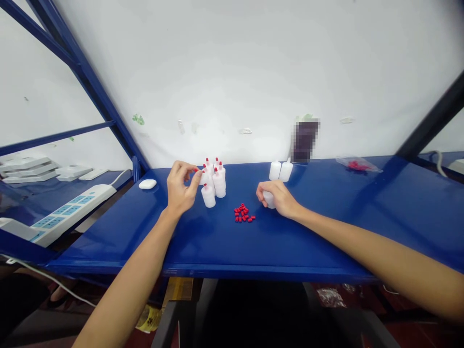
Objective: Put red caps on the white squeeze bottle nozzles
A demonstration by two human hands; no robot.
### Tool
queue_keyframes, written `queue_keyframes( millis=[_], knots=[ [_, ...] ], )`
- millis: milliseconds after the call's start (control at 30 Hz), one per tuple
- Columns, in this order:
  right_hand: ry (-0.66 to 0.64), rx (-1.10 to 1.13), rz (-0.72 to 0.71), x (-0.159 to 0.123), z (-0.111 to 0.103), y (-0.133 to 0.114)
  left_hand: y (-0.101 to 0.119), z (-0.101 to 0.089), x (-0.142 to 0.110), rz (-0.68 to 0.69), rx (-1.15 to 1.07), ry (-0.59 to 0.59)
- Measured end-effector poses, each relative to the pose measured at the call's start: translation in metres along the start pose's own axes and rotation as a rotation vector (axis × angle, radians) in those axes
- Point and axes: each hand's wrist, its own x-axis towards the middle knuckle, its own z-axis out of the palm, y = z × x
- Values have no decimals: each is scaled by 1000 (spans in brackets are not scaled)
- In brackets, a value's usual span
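My left hand (182,187) is at the left of a group of white squeeze bottles (219,184) with red caps on their nozzles. Its thumb and index finger pinch a small red cap (196,170); whether a bottle is attached to that cap I cannot tell. In front of the group stands another red-capped bottle (208,196). My right hand (276,195) is wrapped round a white bottle (268,199), whose top is hidden by the fingers. Between the hands lies a loose pile of small red caps (242,213). Two white bottles (280,171) stand behind my right hand.
The blue table (232,251) meets a white wall. A white oval case (147,184) lies at the left, near a power strip (68,212) on a side shelf. At the far right is a plastic bag (358,165) with red pieces. A dark pixelated object (305,140) leans on the wall.
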Motion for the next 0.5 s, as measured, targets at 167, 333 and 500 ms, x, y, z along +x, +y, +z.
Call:
queue_keyframes(
  millis=[167, 333, 500],
  knots=[
    [-11, 55, -14, 0, -1, 1, 7, 4, -3, 12, 88, -157],
    [-24, 42, -44, 0, -1, -1, 4, 2, -2, -24, 91, -192],
    [-17, 9, -45, 0, -1, -1, 15, 2, -9, 99, 106, -42]
  ],
)
